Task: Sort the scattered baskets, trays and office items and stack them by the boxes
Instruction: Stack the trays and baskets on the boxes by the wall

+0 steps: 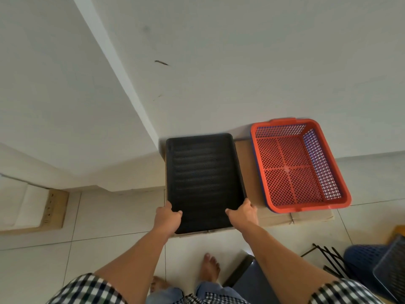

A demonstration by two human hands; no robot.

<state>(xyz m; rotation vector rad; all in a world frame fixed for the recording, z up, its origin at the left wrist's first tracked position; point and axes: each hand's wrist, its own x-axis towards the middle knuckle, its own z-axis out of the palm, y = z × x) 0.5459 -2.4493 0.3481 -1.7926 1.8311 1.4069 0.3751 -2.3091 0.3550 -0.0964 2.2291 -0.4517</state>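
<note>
Setting the black tray (203, 178) flat on the cardboard box (247, 167), just beside the red basket (306, 207). Gripping its near corners with left hand (167, 218) and right hand (243, 212) (both clamped on the rim). Next, probably: square up, let go.

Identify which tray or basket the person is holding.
The black mesh tray, gripped by left hand and right hand; the red basket sits untouched beside it.
</note>
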